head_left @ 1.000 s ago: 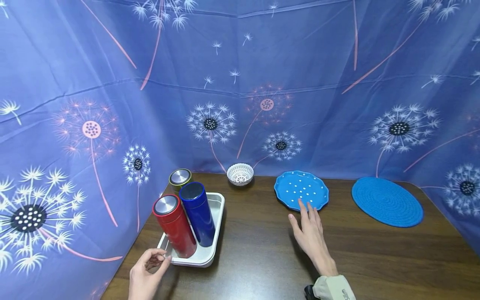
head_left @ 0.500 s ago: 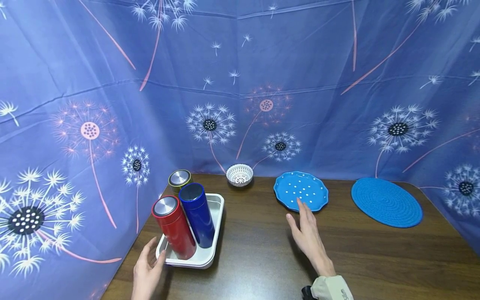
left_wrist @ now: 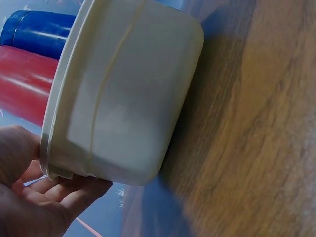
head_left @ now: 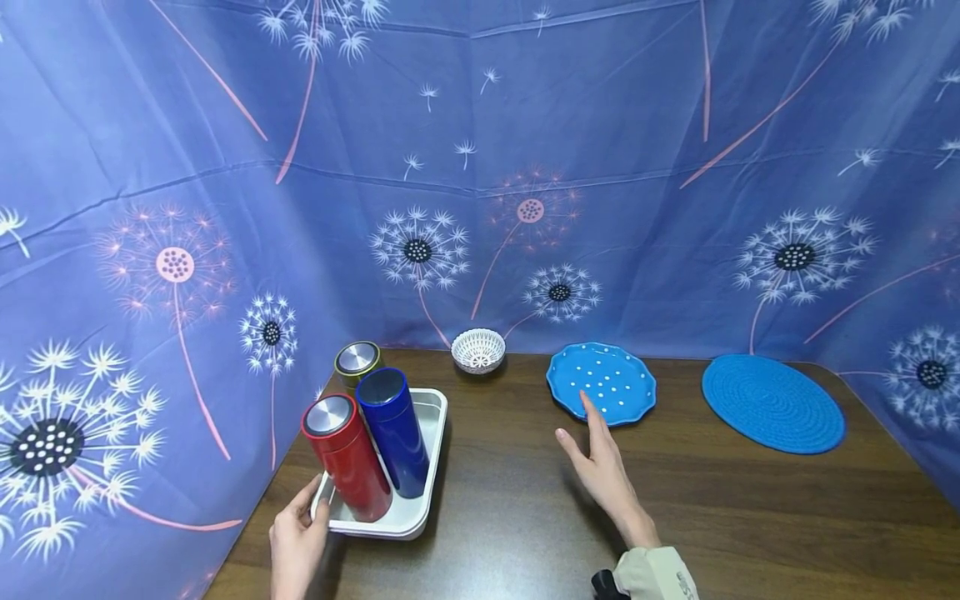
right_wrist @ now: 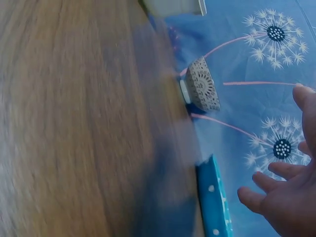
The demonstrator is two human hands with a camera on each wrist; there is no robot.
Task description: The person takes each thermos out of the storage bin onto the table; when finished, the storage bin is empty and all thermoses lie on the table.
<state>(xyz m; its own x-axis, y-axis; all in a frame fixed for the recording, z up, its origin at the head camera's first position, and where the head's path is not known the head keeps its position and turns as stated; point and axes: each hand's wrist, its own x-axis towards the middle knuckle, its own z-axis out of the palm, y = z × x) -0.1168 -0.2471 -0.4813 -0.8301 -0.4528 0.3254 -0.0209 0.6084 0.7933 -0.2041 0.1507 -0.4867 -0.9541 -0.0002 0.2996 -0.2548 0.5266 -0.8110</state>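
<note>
A white tray (head_left: 435, 433) with deep walls stands at the left of the table. My left hand (head_left: 296, 542) grips its near left corner, the thumb at the rim (left_wrist: 49, 113) and the fingers against the outer wall. Inside the tray stand a red thermos (head_left: 351, 467) and a blue thermos (head_left: 395, 442). Behind them a third thermos with a yellow-green ring (head_left: 357, 360) is mostly hidden. My right hand (head_left: 609, 479) is held over the table with spread fingers, just in front of the blue polka-dot plate (head_left: 607, 383), holding nothing.
A white openwork bowl (head_left: 478, 350) sits at the back by the blue dandelion-print cloth (head_left: 420, 100). A round blue woven placemat (head_left: 776, 404) lies at the back right of the brown wooden table (head_left: 510, 517).
My left hand lets go of the tray's front edge, opens beside the corner, then takes hold there. My right hand drifts left and slightly back toward me. The tray hardly shifts.
</note>
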